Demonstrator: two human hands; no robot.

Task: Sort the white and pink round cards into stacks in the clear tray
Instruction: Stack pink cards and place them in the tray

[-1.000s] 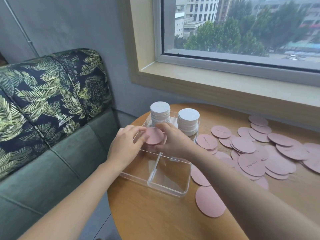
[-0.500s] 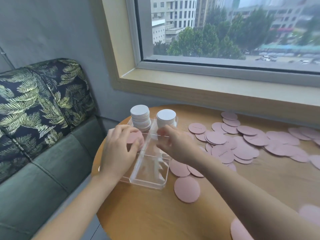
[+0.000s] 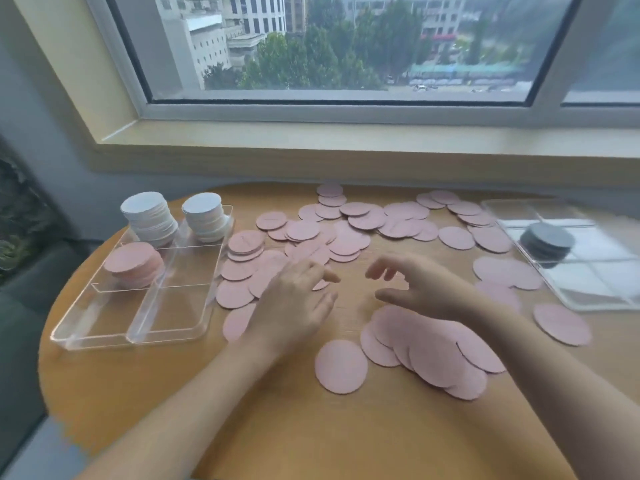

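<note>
Wooden table (image 3: pixel 284 427); matte pink round cards (image 3: pixel 341 366); hands (image 3: pixel 294 299) empty.

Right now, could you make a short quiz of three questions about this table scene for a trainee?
1. True or false: the clear tray holds two white stacks and one pink stack.
2. Where does the grey stack sit? A) in the left tray B) in the second tray on the right C) on the windowsill
3. Fill in: the left hand and right hand are above loose ____ cards, and hold nothing.

Key: 1 true; 2 B; 3 pink.
</note>
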